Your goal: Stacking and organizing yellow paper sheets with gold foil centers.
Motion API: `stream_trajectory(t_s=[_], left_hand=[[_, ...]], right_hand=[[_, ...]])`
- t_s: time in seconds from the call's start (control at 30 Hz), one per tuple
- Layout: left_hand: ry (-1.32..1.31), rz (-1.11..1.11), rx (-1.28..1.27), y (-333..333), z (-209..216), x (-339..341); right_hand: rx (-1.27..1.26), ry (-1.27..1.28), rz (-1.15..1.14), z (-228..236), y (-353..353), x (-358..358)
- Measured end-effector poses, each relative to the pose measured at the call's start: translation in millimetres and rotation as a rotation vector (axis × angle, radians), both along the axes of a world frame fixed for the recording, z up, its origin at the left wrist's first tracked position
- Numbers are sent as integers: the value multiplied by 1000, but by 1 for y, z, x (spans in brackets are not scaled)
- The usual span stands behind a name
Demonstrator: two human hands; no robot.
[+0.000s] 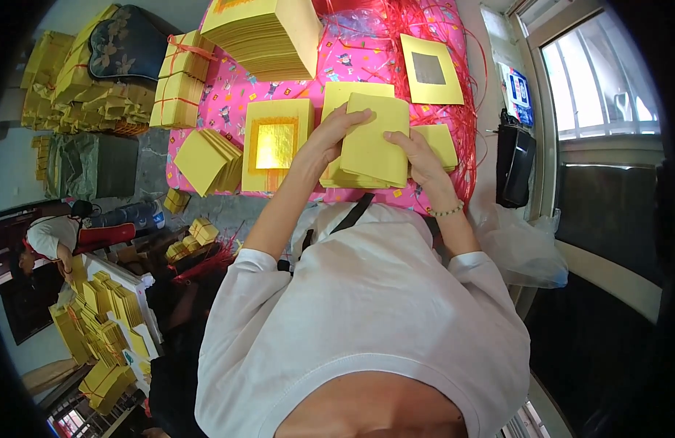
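Observation:
Between my two hands is a folded stack of yellow paper [377, 139], tilted up above the near edge of the table. My left hand [331, 135] grips its left side, with the fingertips over the upper left corner. On the other side my right hand [419, 155] holds the right edge, its thumb pressed on the front face. More yellow sheets [359, 89] lie behind and under it, partly hidden. Just left of my left hand is a yellow pile topped by a gold foil square [277, 146] with an orange border. Beside my right hand lies another small yellow pile [438, 142].
A pink patterned cloth [334, 66] covers the table. A tall yellow paper stack [268, 36] stands at the back, red plastic ribbon [465, 139] tangles along the right edge, and a yellow sheet with a grey square [428, 69] lies nearby. Another person [52, 237] works at far left.

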State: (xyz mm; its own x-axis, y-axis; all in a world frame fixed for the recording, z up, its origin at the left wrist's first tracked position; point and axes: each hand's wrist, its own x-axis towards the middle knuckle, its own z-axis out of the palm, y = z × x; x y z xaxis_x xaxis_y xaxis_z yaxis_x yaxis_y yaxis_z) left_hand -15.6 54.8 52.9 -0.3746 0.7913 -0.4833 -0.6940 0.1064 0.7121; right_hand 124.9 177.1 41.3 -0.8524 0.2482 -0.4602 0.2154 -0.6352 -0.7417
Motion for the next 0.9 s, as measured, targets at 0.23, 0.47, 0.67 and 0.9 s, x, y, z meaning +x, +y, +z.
stream_trajectory(t_s=[0.23, 0.47, 0.67, 0.9], left_hand=[[-80, 26, 105, 5, -4, -4], [-103, 29, 113, 8, -8, -5], [-7, 41, 66, 10, -1, -1], [20, 41, 22, 11, 0, -1]], right_hand=[[-22, 2, 3, 1, -1, 1], [-14, -24, 30, 7, -3, 4], [-29, 14, -40, 6, -6, 6], [-10, -1, -25, 7, -8, 7]])
